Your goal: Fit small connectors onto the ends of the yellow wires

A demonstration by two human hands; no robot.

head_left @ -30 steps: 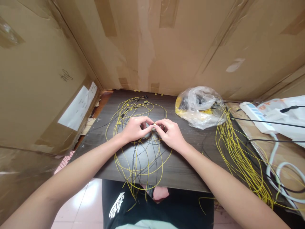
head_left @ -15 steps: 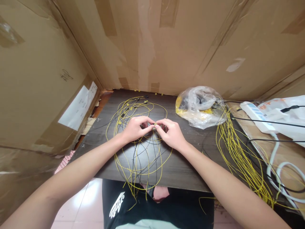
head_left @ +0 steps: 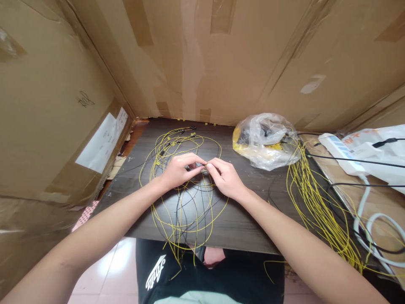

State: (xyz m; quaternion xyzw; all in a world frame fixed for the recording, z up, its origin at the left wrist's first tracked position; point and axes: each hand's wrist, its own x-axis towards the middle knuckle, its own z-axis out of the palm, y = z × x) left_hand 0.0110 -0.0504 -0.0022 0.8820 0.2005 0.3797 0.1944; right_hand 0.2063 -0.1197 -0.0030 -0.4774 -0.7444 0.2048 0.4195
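Note:
Over the middle of the dark tabletop [head_left: 249, 211], my left hand [head_left: 179, 172] and my right hand [head_left: 228, 180] meet at their fingertips. Both are closed in a pinch on the end of a thin yellow wire, which the fingers mostly hide. Beneath and around them lie loose loops of yellow wire [head_left: 198, 207], mixed with some black wire. At the far end of these loops are small black connectors [head_left: 193, 127] and little yellow pieces [head_left: 158, 162]. Several wire ends hang over the table's front edge.
A clear plastic bag [head_left: 267, 145] with dark and yellow contents stands at back right. Beside it a thick bundle of yellow wires [head_left: 311, 202] runs down the right side. Farther right are a white power strip [head_left: 341, 156] and its cable. Cardboard walls [head_left: 177, 63] enclose the back and left.
The right fingertips have closed further over the small yellow piece between the hands, so less of it shows. The view has shifted very slightly.

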